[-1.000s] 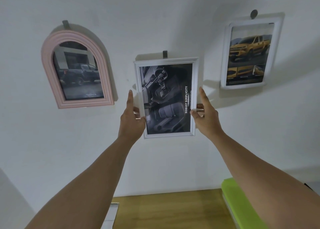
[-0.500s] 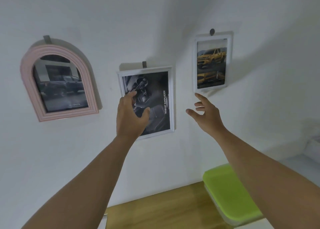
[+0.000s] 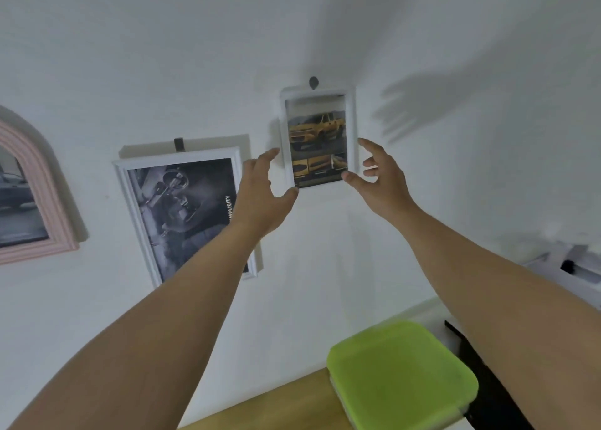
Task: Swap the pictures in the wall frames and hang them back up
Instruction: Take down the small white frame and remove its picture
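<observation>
Three frames hang on the white wall. A small white frame with a yellow truck picture hangs from a round hook. My left hand is spread open at its lower left corner, thumb near the bottom edge. My right hand is open at its lower right side, fingertips close to the frame. I cannot tell whether either hand touches it. A larger white frame with a dark interior picture hangs to the left, partly behind my left forearm. A pink arched frame with a dark car picture is at the far left.
A lime-green lidded box sits on a wooden surface below the frames. White furniture with a dark gap is at the right edge. My right hand's shadow falls on the wall at upper right.
Both hands left the middle frame and moved up and right to either side of the small yellow-truck frame. The view swung right.
</observation>
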